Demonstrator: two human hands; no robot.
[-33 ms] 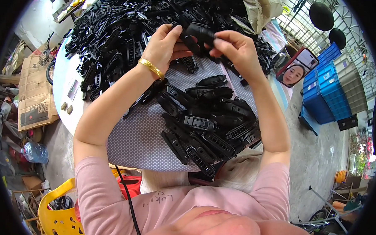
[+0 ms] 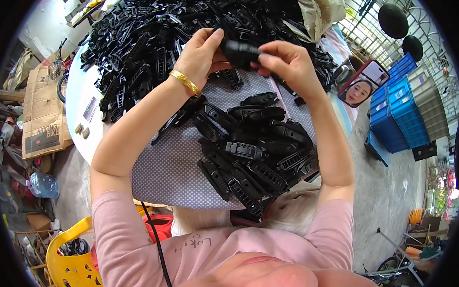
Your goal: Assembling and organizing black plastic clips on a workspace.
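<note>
My left hand [image 2: 202, 49] and my right hand [image 2: 288, 64] are raised over the far half of a round table, both closed on a black plastic part [image 2: 240, 54]. The left fingers hold its left end, and my right thumb and fingers pinch its right end. Blur hides its detail; whether it is one piece or two pressed together I cannot tell. Nearer to me lies a heap of similar long black plastic parts [image 2: 244, 150], some with ladder-like slotted faces. A far larger pile of black parts [image 2: 142, 44] covers the back of the table.
A dotted grey cloth [image 2: 162, 176] covers the near tabletop. A propped phone [image 2: 363, 83] stands at the right edge, beside stacked blue crates [image 2: 392, 114]. A pale sack [image 2: 322, 15] sits at the back. On the left are a cardboard box [image 2: 43, 114] and a yellow chair [image 2: 71, 259].
Two black pieces seen a little apart between my hands now look like one blurred shape. My right hand has shifted slightly; the heaps look the same.
</note>
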